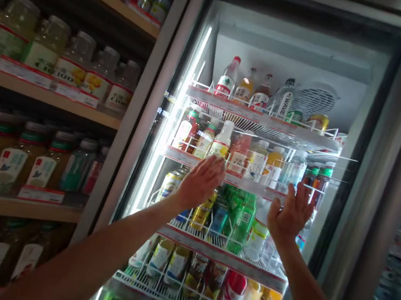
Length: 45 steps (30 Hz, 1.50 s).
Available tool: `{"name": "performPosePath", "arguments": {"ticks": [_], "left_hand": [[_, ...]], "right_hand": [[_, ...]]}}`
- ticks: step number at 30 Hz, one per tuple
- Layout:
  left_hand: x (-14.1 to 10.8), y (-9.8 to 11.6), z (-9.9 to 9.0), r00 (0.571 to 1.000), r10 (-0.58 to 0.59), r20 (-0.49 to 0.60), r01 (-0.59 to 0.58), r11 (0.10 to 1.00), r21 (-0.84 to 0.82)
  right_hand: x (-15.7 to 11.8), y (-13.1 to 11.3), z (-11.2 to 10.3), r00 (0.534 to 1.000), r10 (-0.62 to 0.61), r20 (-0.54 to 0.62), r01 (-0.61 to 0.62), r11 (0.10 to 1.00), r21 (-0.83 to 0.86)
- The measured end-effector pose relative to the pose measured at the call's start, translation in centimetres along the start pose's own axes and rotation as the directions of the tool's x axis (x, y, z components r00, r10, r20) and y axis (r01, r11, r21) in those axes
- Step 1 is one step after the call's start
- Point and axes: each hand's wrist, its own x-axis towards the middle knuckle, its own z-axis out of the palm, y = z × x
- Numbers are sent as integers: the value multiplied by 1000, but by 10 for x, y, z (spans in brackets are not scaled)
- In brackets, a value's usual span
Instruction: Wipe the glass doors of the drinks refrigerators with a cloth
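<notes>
Both bare hands reach up in front of a lit drinks fridge (pixel 361 18). My left hand (pixel 203 181) is held out flat, slightly blurred, its fingertips overlapping a white-capped bottle (pixel 225 136) on the second shelf. My right hand (pixel 291 214) has its fingers spread and holds nothing, below a clear bottle (pixel 294 171). Between the hands, one shelf lower, are a green bottle (pixel 243 218) and a gold can (pixel 203 212). Faint reflections suggest glass in front of the shelves; whether either hand touches it I cannot tell.
On the left, wooden shelves (pixel 21 209) carry rows of jars and bottles. The fridge's top shelf holds a red-capped bottle (pixel 228 78) and several others. Cans, including a red one (pixel 233 293), fill a lower rack. A metal frame (pixel 388 150) and another cooler stand at right.
</notes>
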Motion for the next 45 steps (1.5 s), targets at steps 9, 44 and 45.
{"name": "performPosePath", "arguments": {"ticks": [9, 44, 45], "left_hand": [[-11, -71, -25, 953, -293, -74, 297, 953, 56], [-142, -48, -66, 841, -431, 328, 421, 901, 103], [-144, -34, -65, 842, -367, 397, 372, 926, 67]], "right_hand": [[16, -54, -14, 975, -144, 170, 123, 985, 125], [-28, -90, -3, 884, -272, 379, 159, 939, 304], [-28, -91, -3, 886, -272, 376, 162, 941, 299]]}}
